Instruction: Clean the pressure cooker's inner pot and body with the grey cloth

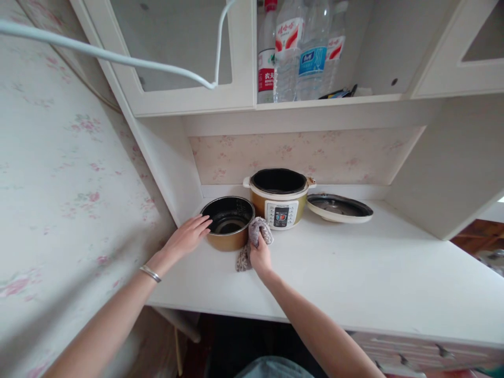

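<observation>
Bare arms [315, 320] stretch to a pot [228, 241] standing outside its cooker [258, 205]

Both forearms run forward over the worktop [354, 283]. At their ends, the left grip [189, 234] is loose and nearly flat, fingers straight at the pot's left rim; how firmly they press, I cannot tell. The right grip [260, 255] is closed around a bunched cloth [260, 231], held at the pot's right side, with one end hanging lower.

As for progress, the pot is out and upright on the worktop, just left of the cooker, whose top is uncovered. The lid [339, 206] is off too, lying inside face up to the cooker's right. Work with the cloth looks under way rather than finished, though whether the pot is clean or dry cannot be told. Pot, cooker and lid are not yet together.
</observation>
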